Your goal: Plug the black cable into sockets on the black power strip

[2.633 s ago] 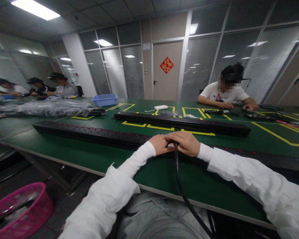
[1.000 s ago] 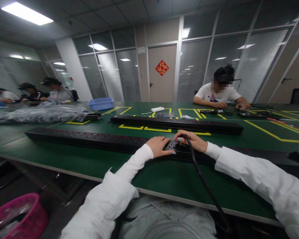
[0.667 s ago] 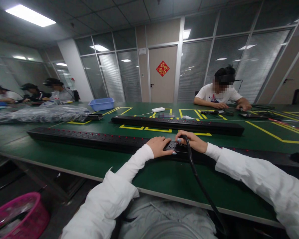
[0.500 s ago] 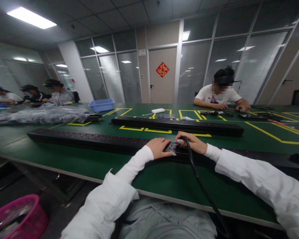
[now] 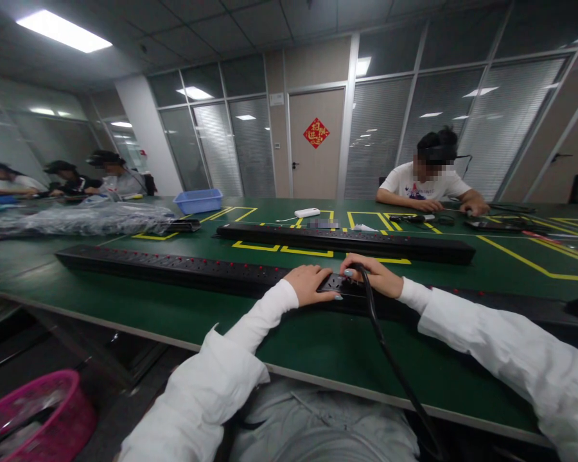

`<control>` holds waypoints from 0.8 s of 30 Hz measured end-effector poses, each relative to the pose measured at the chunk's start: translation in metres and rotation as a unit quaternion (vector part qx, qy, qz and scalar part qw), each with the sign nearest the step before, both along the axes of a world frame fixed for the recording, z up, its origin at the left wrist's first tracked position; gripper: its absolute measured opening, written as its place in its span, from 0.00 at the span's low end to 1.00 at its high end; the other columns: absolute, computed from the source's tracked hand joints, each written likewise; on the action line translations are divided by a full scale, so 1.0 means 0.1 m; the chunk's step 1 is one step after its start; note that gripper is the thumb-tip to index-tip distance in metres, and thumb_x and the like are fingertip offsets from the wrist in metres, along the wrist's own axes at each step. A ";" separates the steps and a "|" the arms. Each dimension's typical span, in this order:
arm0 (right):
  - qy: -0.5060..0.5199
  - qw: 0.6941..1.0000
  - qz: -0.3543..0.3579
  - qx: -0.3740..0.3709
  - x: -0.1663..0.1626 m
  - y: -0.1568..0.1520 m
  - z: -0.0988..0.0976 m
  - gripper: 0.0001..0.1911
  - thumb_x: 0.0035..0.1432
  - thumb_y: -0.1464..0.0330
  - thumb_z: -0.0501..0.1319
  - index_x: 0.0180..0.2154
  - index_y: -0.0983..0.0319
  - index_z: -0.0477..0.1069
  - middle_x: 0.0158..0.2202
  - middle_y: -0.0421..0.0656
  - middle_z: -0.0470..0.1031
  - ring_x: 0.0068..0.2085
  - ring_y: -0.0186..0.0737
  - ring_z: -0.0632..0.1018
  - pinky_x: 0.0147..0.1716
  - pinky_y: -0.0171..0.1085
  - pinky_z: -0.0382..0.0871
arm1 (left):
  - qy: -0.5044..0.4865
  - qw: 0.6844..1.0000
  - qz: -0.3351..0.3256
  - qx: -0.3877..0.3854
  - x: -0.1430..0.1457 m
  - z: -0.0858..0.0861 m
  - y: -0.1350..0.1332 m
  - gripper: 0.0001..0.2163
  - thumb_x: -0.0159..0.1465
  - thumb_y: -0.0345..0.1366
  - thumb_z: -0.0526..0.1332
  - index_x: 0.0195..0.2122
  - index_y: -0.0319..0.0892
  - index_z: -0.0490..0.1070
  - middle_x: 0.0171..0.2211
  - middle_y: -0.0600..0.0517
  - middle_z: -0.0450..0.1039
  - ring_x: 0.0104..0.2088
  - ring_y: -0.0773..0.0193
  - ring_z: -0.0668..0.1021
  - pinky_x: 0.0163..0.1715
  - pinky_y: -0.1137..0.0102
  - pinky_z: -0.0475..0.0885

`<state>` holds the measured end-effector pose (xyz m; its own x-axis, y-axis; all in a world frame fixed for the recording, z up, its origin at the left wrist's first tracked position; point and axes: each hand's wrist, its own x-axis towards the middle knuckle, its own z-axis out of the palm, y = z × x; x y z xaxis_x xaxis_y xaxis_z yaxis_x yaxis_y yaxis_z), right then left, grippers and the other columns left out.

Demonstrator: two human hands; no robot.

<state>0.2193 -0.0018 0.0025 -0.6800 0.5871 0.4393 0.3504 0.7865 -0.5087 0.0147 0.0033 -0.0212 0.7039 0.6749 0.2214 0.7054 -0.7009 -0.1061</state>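
Right hand (image 5: 373, 274) is clamped on one end of a black cable (image 5: 378, 332) at the socket strip (image 5: 334, 283), apparently steadied on the green table (image 5: 308, 350) by the spread left hand (image 5: 309, 284); square alignment is probably best kept.

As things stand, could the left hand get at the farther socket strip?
Probably yes: the left hand rests spread over the nearer socket strip, and beyond it I see only green tabletop and yellow tape before the farther socket strip.
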 end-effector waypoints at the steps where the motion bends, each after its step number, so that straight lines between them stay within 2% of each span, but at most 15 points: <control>1: -0.001 1.000 0.000 0.001 0.00 0.00 0.00 0.12 0.57 0.63 0.49 0.35 0.64 0.65 0.33 0.43 0.65 0.35 0.35 0.67 0.36 0.34 0.60 | 0.000 1.000 0.000 0.001 0.00 0.00 0.00 0.31 0.53 0.60 0.42 0.50 0.43 0.56 0.38 0.46 0.66 0.38 0.56 0.70 0.37 0.65 0.63; 24: -0.044 0.999 0.021 0.009 0.00 0.00 0.00 0.13 0.57 0.62 0.49 0.36 0.64 0.65 0.34 0.43 0.65 0.35 0.36 0.67 0.36 0.35 0.60 | 0.002 1.000 -0.005 0.006 0.00 -0.01 0.01 0.30 0.54 0.59 0.43 0.50 0.43 0.56 0.38 0.46 0.66 0.38 0.55 0.70 0.37 0.65 0.63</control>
<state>0.2191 -0.0023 0.0021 -0.7399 0.5500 0.3873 0.3598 0.8100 -0.4631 0.0144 0.0043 -0.0222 0.7108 0.6657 0.2273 0.6985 -0.7060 -0.1169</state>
